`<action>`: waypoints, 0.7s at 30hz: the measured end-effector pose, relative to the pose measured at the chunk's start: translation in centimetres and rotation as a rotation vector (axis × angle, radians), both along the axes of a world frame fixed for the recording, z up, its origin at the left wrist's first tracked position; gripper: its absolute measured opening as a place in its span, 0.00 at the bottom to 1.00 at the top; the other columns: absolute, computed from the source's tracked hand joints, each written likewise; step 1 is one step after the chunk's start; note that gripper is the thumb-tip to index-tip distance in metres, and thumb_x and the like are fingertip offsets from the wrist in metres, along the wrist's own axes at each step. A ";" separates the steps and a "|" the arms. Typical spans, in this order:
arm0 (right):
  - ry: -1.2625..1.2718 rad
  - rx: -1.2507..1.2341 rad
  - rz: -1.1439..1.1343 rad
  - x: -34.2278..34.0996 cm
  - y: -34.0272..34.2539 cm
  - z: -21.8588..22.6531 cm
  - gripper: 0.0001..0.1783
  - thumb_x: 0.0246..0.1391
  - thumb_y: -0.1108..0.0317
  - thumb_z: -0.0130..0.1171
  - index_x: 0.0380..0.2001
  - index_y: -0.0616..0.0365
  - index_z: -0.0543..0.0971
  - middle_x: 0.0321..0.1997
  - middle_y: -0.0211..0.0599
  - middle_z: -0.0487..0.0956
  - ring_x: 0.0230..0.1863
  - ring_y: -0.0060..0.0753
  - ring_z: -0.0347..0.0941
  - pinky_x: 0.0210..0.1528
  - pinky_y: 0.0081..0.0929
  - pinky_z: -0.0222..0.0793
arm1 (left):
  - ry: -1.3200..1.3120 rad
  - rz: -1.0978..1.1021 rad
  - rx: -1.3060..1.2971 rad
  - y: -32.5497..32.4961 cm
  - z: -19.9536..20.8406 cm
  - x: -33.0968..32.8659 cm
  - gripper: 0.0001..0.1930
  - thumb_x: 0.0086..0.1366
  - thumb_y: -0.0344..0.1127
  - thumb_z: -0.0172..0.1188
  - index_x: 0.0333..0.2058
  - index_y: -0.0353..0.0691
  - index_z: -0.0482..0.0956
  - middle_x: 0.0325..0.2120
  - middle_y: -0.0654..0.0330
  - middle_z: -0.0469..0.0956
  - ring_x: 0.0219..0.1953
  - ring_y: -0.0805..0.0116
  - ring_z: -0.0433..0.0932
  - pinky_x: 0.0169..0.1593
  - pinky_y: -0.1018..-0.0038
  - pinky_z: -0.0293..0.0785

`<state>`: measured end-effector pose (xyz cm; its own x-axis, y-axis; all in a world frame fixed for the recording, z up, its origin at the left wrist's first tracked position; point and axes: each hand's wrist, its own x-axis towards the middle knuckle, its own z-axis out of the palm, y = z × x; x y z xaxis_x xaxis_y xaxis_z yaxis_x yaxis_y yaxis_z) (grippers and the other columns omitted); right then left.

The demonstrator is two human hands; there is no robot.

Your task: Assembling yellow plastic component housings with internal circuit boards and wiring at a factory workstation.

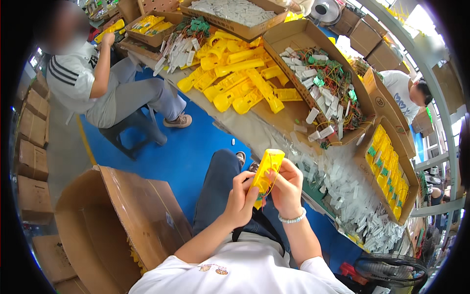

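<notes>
You hold the yellow plastic housing [265, 174] upright above your lap, left hand [241, 200] and right hand [286, 188] both closed around it. You seem to be fitting wires; next needs careful finger pressure.

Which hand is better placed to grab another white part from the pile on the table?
Right, probably. The right hand sits on the side of the yellow plastic housing nearest the white parts pile; the left hand is farther away and grips the housing's lower end.
</notes>
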<state>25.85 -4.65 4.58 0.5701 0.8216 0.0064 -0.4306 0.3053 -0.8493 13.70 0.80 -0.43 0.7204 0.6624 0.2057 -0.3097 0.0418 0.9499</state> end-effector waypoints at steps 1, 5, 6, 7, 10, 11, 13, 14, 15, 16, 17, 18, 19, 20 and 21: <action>-0.014 0.005 -0.001 0.0 0.4 0.1 0.15 0.53 0.80 0.56 0.46 0.70 0.73 0.42 0.39 0.79 0.41 0.27 0.76 0.45 0.24 0.71 | -0.022 0.007 -0.043 0.0 0.4 -0.3 0.17 0.71 0.33 0.43 0.55 0.35 0.53 0.35 0.51 0.78 0.27 0.70 0.78 0.32 0.75 0.75; -0.219 -0.206 0.347 1.8 2.9 1.1 0.20 0.55 0.73 0.60 0.51 0.65 0.71 0.42 0.36 0.79 0.40 0.23 0.76 0.38 0.20 0.73 | -0.042 -0.021 -0.087 1.8 -1.1 -1.5 0.25 0.72 0.38 0.43 0.62 0.38 0.49 0.42 0.47 0.74 0.31 0.65 0.78 0.34 0.73 0.76; -0.315 -0.336 0.455 2.6 4.0 1.6 0.22 0.53 0.72 0.62 0.51 0.66 0.72 0.41 0.37 0.80 0.38 0.25 0.77 0.39 0.22 0.73 | -0.052 -0.015 -0.085 2.5 -1.6 -1.7 0.25 0.72 0.38 0.43 0.62 0.38 0.49 0.42 0.47 0.74 0.31 0.65 0.78 0.34 0.73 0.76; -0.642 -0.401 0.498 3.7 5.1 2.6 0.21 0.51 0.72 0.63 0.50 0.65 0.73 0.40 0.38 0.81 0.37 0.26 0.77 0.39 0.22 0.73 | -0.123 -0.071 -0.279 3.2 -2.0 -1.9 0.26 0.71 0.39 0.44 0.63 0.38 0.50 0.43 0.48 0.74 0.31 0.64 0.78 0.34 0.72 0.77; -1.138 -0.483 0.409 7.3 8.2 5.4 0.18 0.47 0.76 0.63 0.44 0.64 0.78 0.40 0.37 0.81 0.39 0.25 0.77 0.43 0.22 0.74 | -0.199 -0.111 -0.465 5.1 -4.8 -2.3 0.27 0.71 0.39 0.46 0.65 0.40 0.52 0.45 0.50 0.74 0.33 0.64 0.78 0.34 0.71 0.77; -1.156 -0.481 0.379 8.8 9.6 6.9 0.15 0.47 0.77 0.62 0.42 0.64 0.79 0.39 0.39 0.81 0.38 0.24 0.77 0.42 0.22 0.74 | -0.119 -0.106 -0.525 5.6 -5.9 -2.7 0.26 0.71 0.36 0.43 0.65 0.41 0.52 0.46 0.51 0.74 0.34 0.67 0.77 0.35 0.72 0.77; -1.491 -0.299 0.126 12.2 12.8 9.2 0.11 0.49 0.75 0.59 0.38 0.62 0.79 0.32 0.43 0.79 0.30 0.33 0.75 0.34 0.26 0.71 | -0.012 -0.135 -0.583 6.4 -8.4 -3.2 0.25 0.72 0.33 0.43 0.65 0.42 0.53 0.46 0.52 0.74 0.34 0.70 0.76 0.36 0.73 0.76; -1.579 -0.308 0.015 13.6 15.1 10.2 0.11 0.48 0.75 0.59 0.37 0.62 0.79 0.32 0.44 0.79 0.30 0.36 0.75 0.34 0.27 0.71 | -0.010 -0.132 -0.584 6.4 -9.8 -3.7 0.25 0.72 0.33 0.43 0.65 0.42 0.53 0.46 0.52 0.74 0.34 0.70 0.76 0.36 0.73 0.76; -1.745 -0.258 -0.122 14.4 17.8 11.5 0.09 0.49 0.75 0.58 0.36 0.63 0.79 0.33 0.45 0.79 0.30 0.39 0.75 0.35 0.29 0.71 | 0.054 -0.134 -0.590 6.4 -11.2 -4.4 0.25 0.71 0.33 0.43 0.65 0.42 0.53 0.46 0.53 0.74 0.33 0.71 0.76 0.37 0.73 0.76; -1.782 -0.169 -0.193 15.7 20.3 12.6 0.08 0.50 0.75 0.58 0.36 0.63 0.79 0.32 0.45 0.79 0.29 0.39 0.74 0.34 0.31 0.71 | 0.112 -0.148 -0.595 6.4 -12.7 -4.8 0.26 0.71 0.33 0.44 0.65 0.42 0.53 0.46 0.53 0.74 0.33 0.71 0.75 0.37 0.73 0.76; -1.836 -0.098 -0.247 16.9 22.9 13.4 0.07 0.51 0.75 0.57 0.35 0.63 0.78 0.31 0.44 0.79 0.28 0.39 0.75 0.35 0.31 0.71 | 0.121 -0.169 -0.574 6.3 -14.5 -5.1 0.26 0.70 0.35 0.47 0.64 0.42 0.54 0.47 0.53 0.74 0.34 0.69 0.76 0.35 0.71 0.78; -1.880 -0.155 -0.284 18.4 25.3 14.1 0.08 0.52 0.74 0.58 0.36 0.63 0.79 0.30 0.42 0.80 0.29 0.38 0.76 0.35 0.30 0.71 | 0.115 -0.168 -0.567 6.3 -15.0 -5.4 0.26 0.70 0.35 0.47 0.64 0.42 0.54 0.47 0.53 0.74 0.34 0.69 0.76 0.35 0.71 0.78; -1.714 -0.155 -0.286 19.6 27.9 14.2 0.08 0.51 0.72 0.58 0.36 0.61 0.81 0.31 0.43 0.81 0.30 0.36 0.77 0.37 0.28 0.72 | 0.138 -0.193 -0.594 6.3 -15.3 -5.5 0.26 0.70 0.34 0.48 0.64 0.43 0.53 0.46 0.53 0.74 0.35 0.69 0.76 0.36 0.72 0.77; -1.719 -0.144 -0.286 20.7 30.3 14.4 0.08 0.51 0.72 0.58 0.36 0.61 0.81 0.31 0.43 0.81 0.30 0.36 0.77 0.37 0.28 0.72 | 0.161 -0.216 -0.621 6.5 -15.4 -5.5 0.27 0.69 0.33 0.49 0.64 0.43 0.53 0.46 0.54 0.74 0.36 0.69 0.76 0.37 0.72 0.77; -1.695 -0.163 -0.254 22.0 32.3 14.9 0.09 0.50 0.71 0.59 0.36 0.60 0.81 0.31 0.43 0.81 0.31 0.36 0.78 0.37 0.28 0.72 | 0.129 -0.246 -0.659 6.9 -14.8 -5.4 0.27 0.68 0.32 0.50 0.64 0.42 0.53 0.47 0.54 0.73 0.38 0.69 0.75 0.39 0.71 0.77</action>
<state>47.88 27.63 19.46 0.1226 0.7721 0.6236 0.9505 0.0893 -0.2975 8.31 7.71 -15.22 0.8563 0.4350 -0.2784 -0.1045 0.6738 0.7315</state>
